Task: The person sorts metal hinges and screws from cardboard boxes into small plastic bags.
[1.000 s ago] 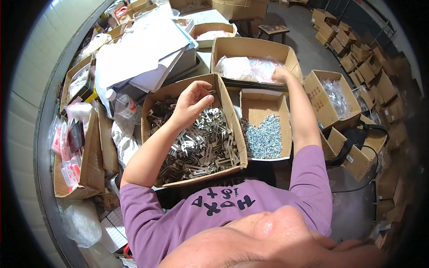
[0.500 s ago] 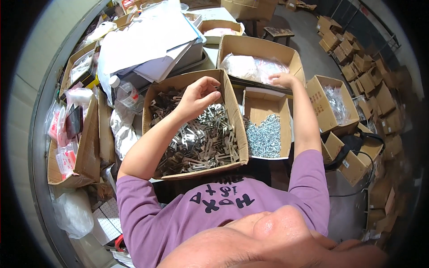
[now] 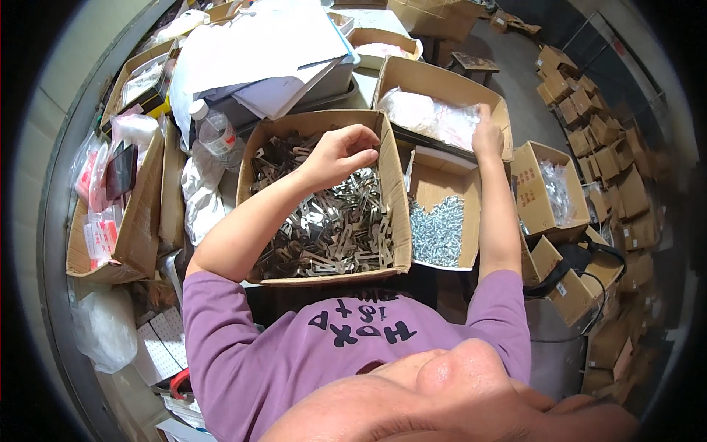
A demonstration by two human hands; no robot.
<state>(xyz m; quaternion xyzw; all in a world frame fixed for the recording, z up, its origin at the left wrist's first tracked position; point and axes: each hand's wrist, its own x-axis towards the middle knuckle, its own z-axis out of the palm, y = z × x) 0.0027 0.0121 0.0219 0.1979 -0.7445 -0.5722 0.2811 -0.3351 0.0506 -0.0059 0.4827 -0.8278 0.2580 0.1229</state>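
My left hand [image 3: 342,156] hovers over a cardboard box [image 3: 404,243] heaped with flat slotted metal brackets [image 3: 331,232]. Its fingers curve loosely, the thumb is apart from them, and I see nothing between them. My right hand [image 3: 487,136] is at the right side of a farther cardboard box [image 3: 429,74], beside the clear plastic bags [image 3: 431,116] lying in it. One finger points up there; the others are hidden, so whether they grip a bag does not show. Between that box and me, a shallow carton [image 3: 442,177] holds many small silvery screws [image 3: 437,232].
A plastic bottle [image 3: 215,136] stands left of the bracket box, beyond a white cloth. Papers [image 3: 258,51] are piled on a grey bin behind. Left is a carton [image 3: 140,221] with bags and a phone [image 3: 121,171]. On the right, a box [image 3: 536,188] holds bagged parts.
My right hand has turned from lying palm-down over the bags to edge-on at their right end. My left hand keeps its place over the brackets. The whole view has shifted slightly.
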